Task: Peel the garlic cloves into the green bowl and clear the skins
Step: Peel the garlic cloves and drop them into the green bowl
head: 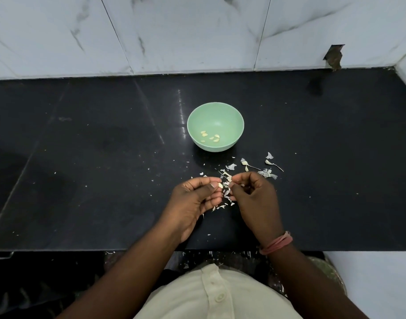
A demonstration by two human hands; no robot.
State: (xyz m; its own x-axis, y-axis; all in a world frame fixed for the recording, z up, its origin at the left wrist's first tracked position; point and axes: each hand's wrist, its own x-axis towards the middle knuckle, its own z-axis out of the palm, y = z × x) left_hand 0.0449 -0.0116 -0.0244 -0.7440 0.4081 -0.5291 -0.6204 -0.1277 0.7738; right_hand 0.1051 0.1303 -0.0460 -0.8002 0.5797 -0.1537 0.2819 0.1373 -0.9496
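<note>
Counter: black stone (105, 157) runs wall to wall under me, and everything I work with sits near its middle.
Green bowl: the green bowl (215, 126) stands past my hands, toward the tiled wall, upright, with a few peeled cloves (210, 137) lying in its near side.
My left hand: my left hand (197, 199) is curled palm-up, thumb and forefinger pinching the garlic clove (220, 185) at its tip; the other fingers are folded loosely beneath.
My right hand: my right hand (255, 199) faces it, fingertips nearly touching the left, thumb and forefinger pinched on a scrap of skin right by the clove.
Skins: papery skins (226, 174) lie scattered on the counter between my hands and the bowl, more under my fingers, with two stemmed bits (274, 164) off to the right.
Step in hand: I judge I am mid-peel, stripping the last skin from this clove.
Next move: pull the scrap free with the right, then reach the left forward over the bowl and drop the clove in.
Left to do: the skins are not yet gathered; I cannot tell whether any unpeeled cloves remain.
</note>
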